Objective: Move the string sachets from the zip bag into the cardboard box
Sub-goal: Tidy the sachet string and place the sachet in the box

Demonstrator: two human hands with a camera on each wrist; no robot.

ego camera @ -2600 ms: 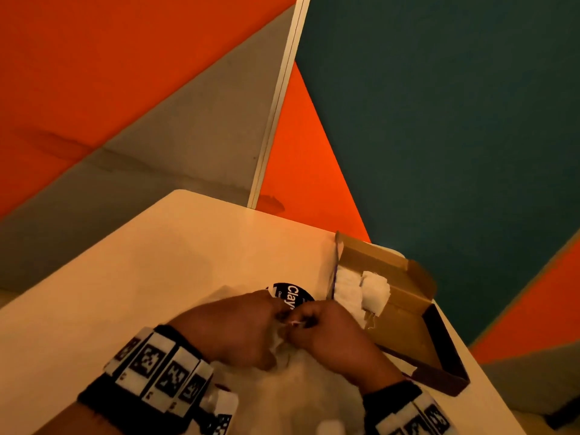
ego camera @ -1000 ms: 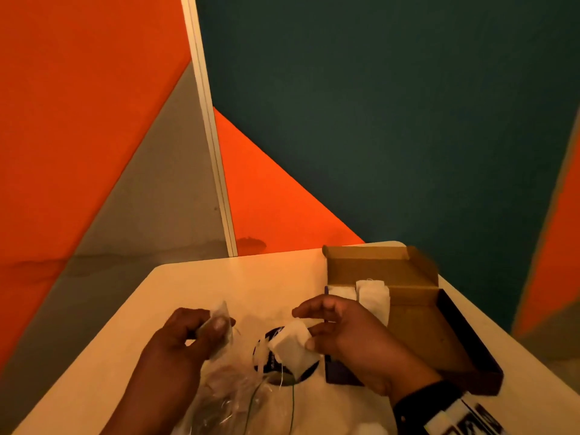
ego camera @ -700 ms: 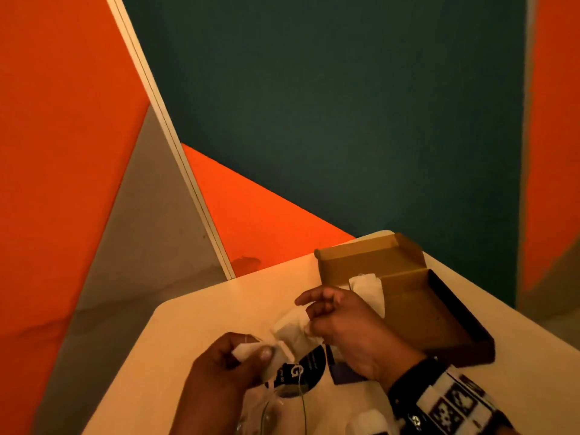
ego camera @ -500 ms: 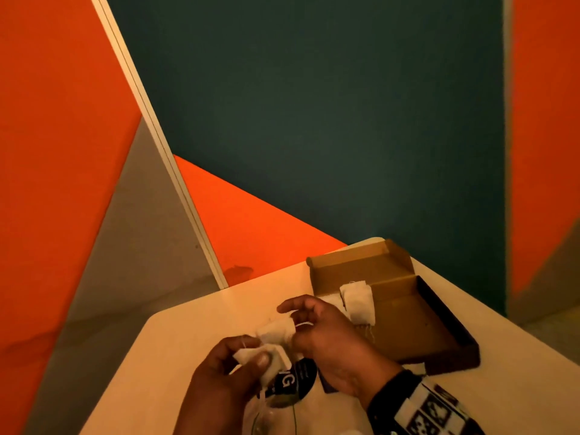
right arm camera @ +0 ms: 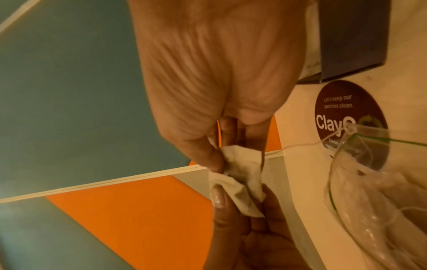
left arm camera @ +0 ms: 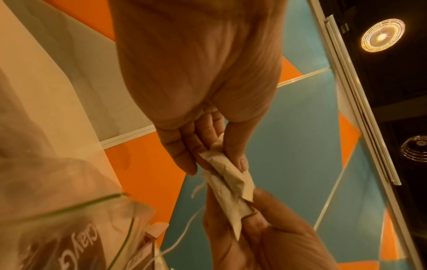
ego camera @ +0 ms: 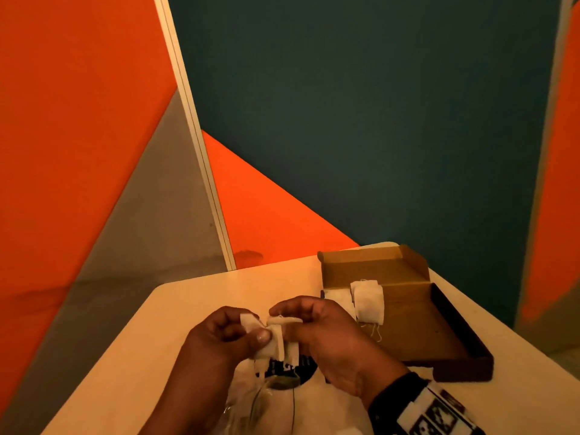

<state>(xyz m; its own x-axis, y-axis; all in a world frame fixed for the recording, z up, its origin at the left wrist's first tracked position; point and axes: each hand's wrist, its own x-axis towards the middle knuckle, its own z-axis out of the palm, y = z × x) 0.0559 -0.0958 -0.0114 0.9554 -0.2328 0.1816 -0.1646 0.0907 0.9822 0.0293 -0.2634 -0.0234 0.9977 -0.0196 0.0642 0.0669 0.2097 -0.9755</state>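
Note:
Two white string sachets (ego camera: pixel 273 335) are held together above the table, just left of the box. My left hand (ego camera: pixel 255 324) pinches one sachet (left arm camera: pixel 231 175) between thumb and fingers. My right hand (ego camera: pixel 282 321) pinches the other sachet (right arm camera: pixel 240 160) right against it. The open cardboard box (ego camera: pixel 417 328) lies at the right with two sachets (ego camera: pixel 367 301) at its near-left end, their strings hanging over the floor of the box. The clear zip bag (ego camera: pixel 251 403) lies open below my hands, with more sachets (right arm camera: pixel 360 197) inside it.
A round dark sticker (right arm camera: pixel 342 107) is on the pale table (ego camera: pixel 194 309) under my hands. The table ends close behind the box, with orange, grey and teal wall panels (ego camera: pixel 376 120) beyond it.
My right hand drew a sachet out of the bag, and my left hand took another. The two hands have come together, sachet against sachet. The head view has swung.

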